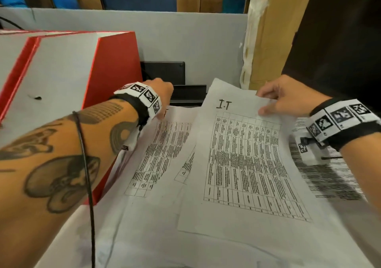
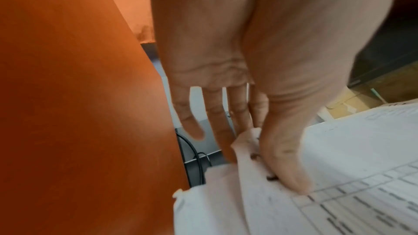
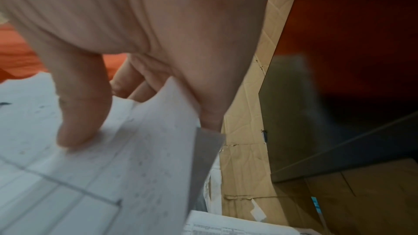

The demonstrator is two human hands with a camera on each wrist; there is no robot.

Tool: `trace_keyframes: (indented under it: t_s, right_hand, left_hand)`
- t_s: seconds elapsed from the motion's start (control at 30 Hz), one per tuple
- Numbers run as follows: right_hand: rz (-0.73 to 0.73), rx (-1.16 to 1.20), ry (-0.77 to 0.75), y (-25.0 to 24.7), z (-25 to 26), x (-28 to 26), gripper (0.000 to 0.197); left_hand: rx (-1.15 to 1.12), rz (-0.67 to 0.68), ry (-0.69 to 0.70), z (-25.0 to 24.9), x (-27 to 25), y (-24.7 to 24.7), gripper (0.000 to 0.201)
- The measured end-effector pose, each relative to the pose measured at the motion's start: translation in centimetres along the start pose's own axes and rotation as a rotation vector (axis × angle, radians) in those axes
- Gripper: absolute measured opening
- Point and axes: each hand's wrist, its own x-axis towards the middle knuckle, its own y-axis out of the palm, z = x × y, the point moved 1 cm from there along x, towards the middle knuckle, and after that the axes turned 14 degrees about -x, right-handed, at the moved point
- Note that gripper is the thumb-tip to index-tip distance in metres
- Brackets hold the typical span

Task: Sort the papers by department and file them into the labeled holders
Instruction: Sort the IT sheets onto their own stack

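Beside the red-and-white cardboard holder (image 1: 61,66), the right hand (image 1: 288,101) pinches the white printed sheet marked "I.T" (image 1: 243,158) by its top edge while the left hand (image 1: 160,90) pinches another white tabled sheet (image 1: 162,144), so lift the I.T page clear before filing.

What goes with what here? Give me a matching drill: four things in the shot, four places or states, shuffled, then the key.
Things
1. I.T sheet
2. left hand
3. red holder
4. text-dense sheet

Places or states
A. stands at the left of the desk
B. pinches the top corner of the left-side sheet
C. lies under the right wrist, at the right edge
D. top edge held between thumb and fingers of the right hand

Pairs: 1-D, 2-B, 3-A, 4-C
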Motion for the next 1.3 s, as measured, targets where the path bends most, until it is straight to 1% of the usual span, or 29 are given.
trace_keyframes:
  t_s: [0.07, 0.13, 0.23, 0.3, 0.37, 0.4, 0.47, 0.53, 0.6, 0.63, 0.67, 0.73, 0.77, 0.8, 0.87, 0.9, 0.93, 0.97, 1.0, 1.03, 1.07, 1.13, 1.17, 1.23, 1.3]
  right_hand:
    - [-0.019, 0.003, 0.005, 0.1, 0.3, 0.0, 0.026]
    - [-0.055, -0.007, 0.007, 0.1, 0.7, 0.1, 0.021]
    - [-0.077, -0.044, 0.014, 0.3, 1.8, 0.6, 0.012]
    - [-0.082, -0.115, 0.013, 0.5, 2.7, 1.2, 0.014]
    - [-0.084, -0.143, -0.035, 0.8, 3.9, 1.6, 0.02]
    - [-0.077, -0.139, -0.07, 1.0, 4.4, 1.9, 0.022]
    - [-0.052, -0.095, -0.128, 1.5, 5.2, 2.4, 0.024]
    - [-0.044, -0.036, -0.153, 2.0, 5.7, 2.7, 0.024]
    - [-0.06, -0.017, -0.145, 2.1, 5.6, 2.6, 0.024]
    - [-0.065, -0.001, -0.133, 2.0, 5.2, 2.4, 0.027]
    - [-0.065, 0.025, -0.11, 1.8, 4.5, 2.1, 0.032]
    - [-0.046, 0.121, -0.064, 1.2, 3.3, 1.0, 0.043]
    - [-0.039, 0.155, -0.046, 0.8, 2.6, 0.4, 0.046]
    - [-0.044, 0.17, -0.03, 0.4, 1.9, -0.1, 0.047]
    - [-0.062, 0.18, 0.002, -0.4, 0.7, -1.1, 0.047]
    - [-0.071, 0.201, 0.022, -0.6, 0.3, -1.4, 0.05]
    - [-0.076, 0.23, 0.034, -0.9, -0.2, -1.6, 0.057]
    - [-0.083, 0.265, 0.039, -1.0, -0.6, -1.7, 0.068]
    - [-0.093, 0.296, 0.042, -1.1, -1.0, -1.8, 0.077]
    - [-0.108, 0.326, 0.049, -1.2, -1.2, -2.0, 0.079]
    - [-0.125, 0.343, 0.049, -1.2, -1.5, -2.0, 0.074]
    - [-0.146, 0.327, 0.027, -1.1, -2.1, -2.0, 0.048]
    - [-0.145, 0.303, 0.019, -1.1, -2.2, -2.0, 0.04]
    - [-0.134, 0.308, 0.0, -0.8, -2.5, -2.1, 0.037]
    - [-0.133, 0.327, -0.004, -0.6, -2.5, -2.0, 0.043]
  left_hand:
    - [-0.028, -0.092, 0.007, 0.0, 0.1, -0.5, 0.038]
    - [-0.063, -0.14, 0.019, 0.2, 0.0, -1.0, 0.031]
    - [-0.051, -0.226, 0.052, -0.7, -1.0, -2.2, 0.032]
    - [-0.093, -0.276, 0.072, -1.6, -1.9, -3.1, 0.031]
    - [-0.178, -0.326, 0.139, -2.6, -2.6, -4.1, 0.022]
    - [-0.234, -0.322, 0.192, -3.0, -2.8, -4.5, 0.014]
    - [-0.362, -0.255, 0.283, -3.7, -3.2, -4.9, 0.015]
    - [-0.536, -0.221, 0.338, -4.2, -3.6, -5.2, 0.003]
    - [-0.65, -0.207, 0.389, -4.3, -3.8, -5.5, 0.019]
    - [-0.7, -0.191, 0.388, -4.1, -3.7, -5.5, 0.029]
    - [-0.769, -0.157, 0.375, -3.9, -3.5, -5.3, 0.04]
    - [-0.943, -0.055, 0.265, -2.7, -2.5, -4.8, 0.061]
    - [-0.934, -0.015, 0.2, -1.9, -1.8, -4.1, 0.063]
    - [-0.839, 0.011, 0.171, -1.2, -1.2, -3.5, 0.056]
    - [-0.484, 0.079, 0.143, -0.1, -0.5, -2.2, 0.033]
    - [-0.302, 0.137, 0.121, 0.1, -0.4, -1.5, 0.029]
    - [-0.176, 0.195, 0.096, 0.1, -0.2, -0.8, 0.038]
    - [-0.097, 0.224, 0.072, -0.1, -0.1, -0.2, 0.049]
    - [-0.074, 0.233, 0.054, -0.3, 0.1, 0.4, 0.056]
    - [-0.055, 0.226, 0.052, -0.5, 0.5, 1.0, 0.059]
    - [-0.046, 0.213, 0.059, -0.7, 0.7, 1.3, 0.062]
    - [-0.034, 0.138, 0.05, -0.7, 0.9, 1.3, 0.057]
    - [-0.034, 0.087, 0.048, -0.6, 0.6, 0.9, 0.052]
    - [-0.033, -0.02, 0.047, -0.3, 0.5, 0.3, 0.049]
    - [-0.052, -0.102, 0.058, 0.1, 0.7, 0.0, 0.042]
